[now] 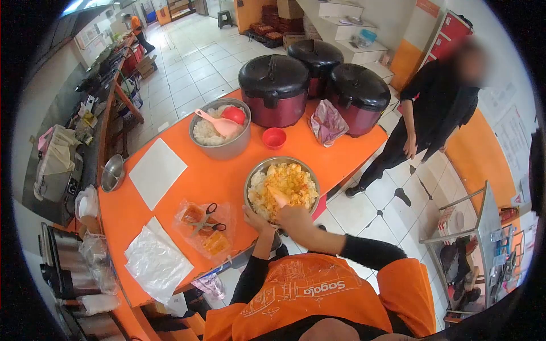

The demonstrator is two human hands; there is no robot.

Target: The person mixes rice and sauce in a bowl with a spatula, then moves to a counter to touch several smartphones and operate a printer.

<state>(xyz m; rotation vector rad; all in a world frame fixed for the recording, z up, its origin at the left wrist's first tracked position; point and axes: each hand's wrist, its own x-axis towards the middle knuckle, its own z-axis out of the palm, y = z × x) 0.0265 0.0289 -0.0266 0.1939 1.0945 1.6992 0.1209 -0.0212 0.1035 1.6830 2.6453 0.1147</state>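
Observation:
A metal bowl point(248, 205) at the front edge of the orange table holds white rice point(261, 187) topped with a yellow-orange mix point(290, 180). My left hand point(259, 221) grips the bowl's near left side. In my right hand point(298, 222) is a pale pink rice paddle point(279, 197), its blade down in the mix. Behind the bowl sits a small red bowl point(274, 138). A larger grey pot point(223, 149) of rice stands behind to the left, with another pink rice paddle point(219, 122) and a red bowl point(233, 115) in it.
Several lidded rice cookers point(274, 85) line the table's back. Scissors point(208, 220) lie on a plastic bag of orange food point(193, 215). White sheets point(157, 172) and plastic bags point(156, 258) lie left. A person in black point(438, 96) stands at the right.

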